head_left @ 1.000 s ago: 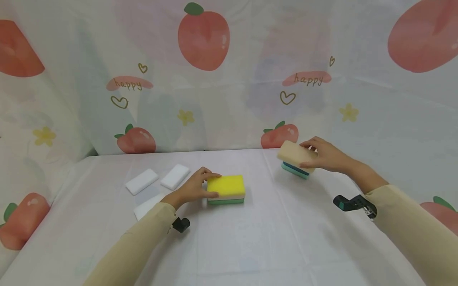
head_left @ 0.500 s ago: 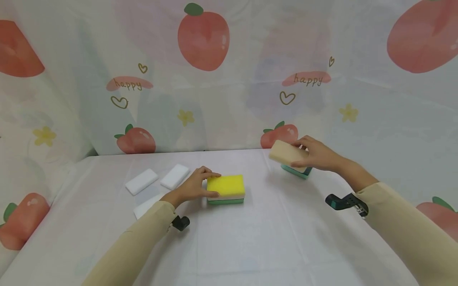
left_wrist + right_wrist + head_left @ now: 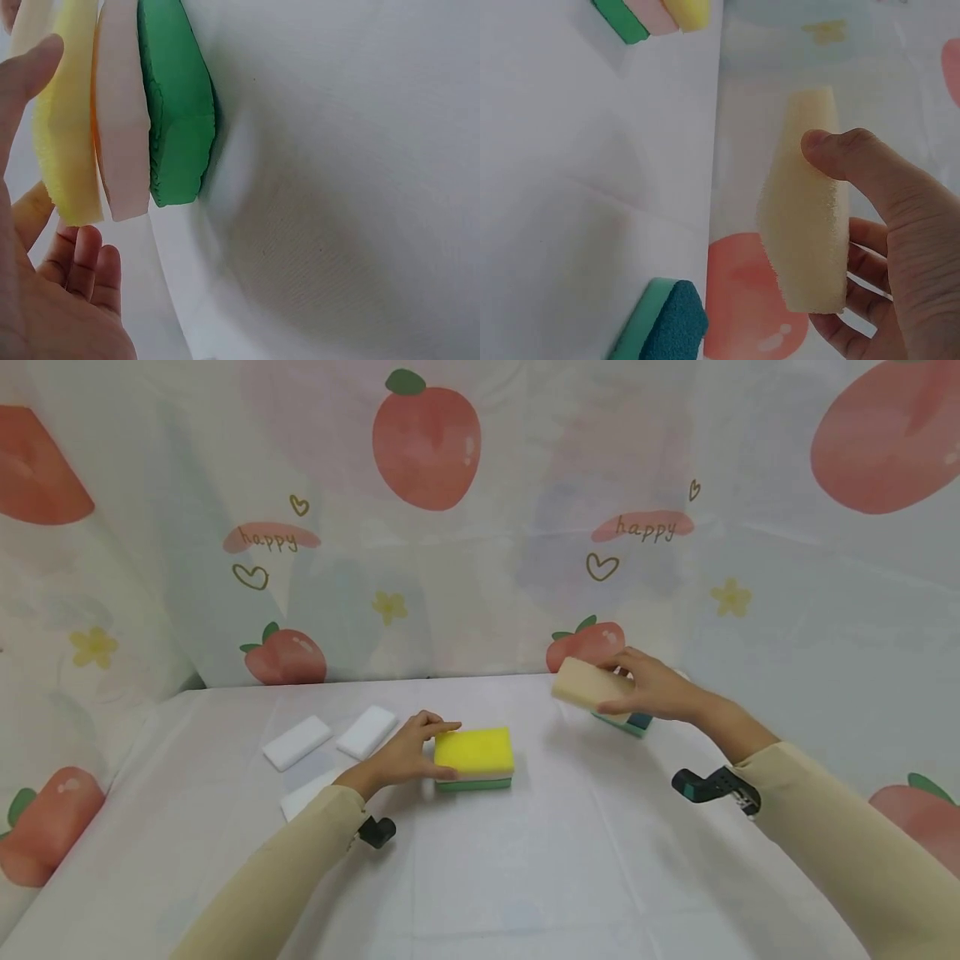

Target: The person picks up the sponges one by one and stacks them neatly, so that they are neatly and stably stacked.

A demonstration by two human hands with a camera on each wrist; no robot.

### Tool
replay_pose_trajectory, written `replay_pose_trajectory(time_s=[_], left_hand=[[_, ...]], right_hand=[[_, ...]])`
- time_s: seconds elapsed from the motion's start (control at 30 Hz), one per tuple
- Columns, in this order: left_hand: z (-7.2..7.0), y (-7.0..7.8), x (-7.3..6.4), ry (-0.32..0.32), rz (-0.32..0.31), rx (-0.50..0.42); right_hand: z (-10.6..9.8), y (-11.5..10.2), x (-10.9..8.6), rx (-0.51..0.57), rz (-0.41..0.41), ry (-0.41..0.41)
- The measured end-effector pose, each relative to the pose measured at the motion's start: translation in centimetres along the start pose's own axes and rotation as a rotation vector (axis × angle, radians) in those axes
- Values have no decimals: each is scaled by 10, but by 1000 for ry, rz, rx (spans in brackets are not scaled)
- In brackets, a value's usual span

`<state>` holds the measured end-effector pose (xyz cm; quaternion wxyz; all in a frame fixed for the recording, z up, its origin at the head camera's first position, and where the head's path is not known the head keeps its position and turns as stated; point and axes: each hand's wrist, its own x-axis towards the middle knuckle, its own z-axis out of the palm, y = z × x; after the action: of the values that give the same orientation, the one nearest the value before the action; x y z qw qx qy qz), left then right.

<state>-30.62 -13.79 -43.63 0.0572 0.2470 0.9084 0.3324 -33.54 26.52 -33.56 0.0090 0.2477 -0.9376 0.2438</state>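
Note:
In the head view, a yellow sponge (image 3: 472, 750) tops a stack at the middle of the table. A pale pinkish sponge (image 3: 122, 112) and a green sponge (image 3: 178, 105) lie under it. My left hand (image 3: 408, 750) pinches the yellow sponge's left end, thumb at the front and fingers behind. My right hand (image 3: 651, 687) grips a beige sponge (image 3: 587, 683) between thumb and fingers, raised and tilted to the right of the stack. Below it on the table is a teal sponge with a dark blue top (image 3: 671, 326), partly hidden in the head view.
Several white rectangular pads lie at the left: a left pad (image 3: 296, 742), a back pad (image 3: 367, 732) and a front pad (image 3: 309, 793) partly covered by my left forearm. A white cloth covers the table (image 3: 517, 877). Behind it hangs a fruit-print curtain (image 3: 495, 568).
My right hand has moved left with the beige sponge, away from over the teal and dark blue one, which stays in place. The left hand keeps its hold on the yellow sponge.

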Motion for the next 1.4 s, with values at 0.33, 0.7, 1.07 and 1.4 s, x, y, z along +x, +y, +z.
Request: replay_pose_trajectory(time_s=[0.33, 0.7, 1.07, 1.4], left_hand=[[0, -2, -5, 56, 32, -25], [-1, -2, -5, 72, 38, -41], [-1, -3, -4, 73, 38, -40], [-2, -1, -4, 61, 14, -41]], right_hand=[[4, -13, 5, -13, -32, -5], [10, -22, 11, 15, -69, -27], [15, -32, 14, -10, -97, -30], [20, -39, 16, -35, -157, -36]])
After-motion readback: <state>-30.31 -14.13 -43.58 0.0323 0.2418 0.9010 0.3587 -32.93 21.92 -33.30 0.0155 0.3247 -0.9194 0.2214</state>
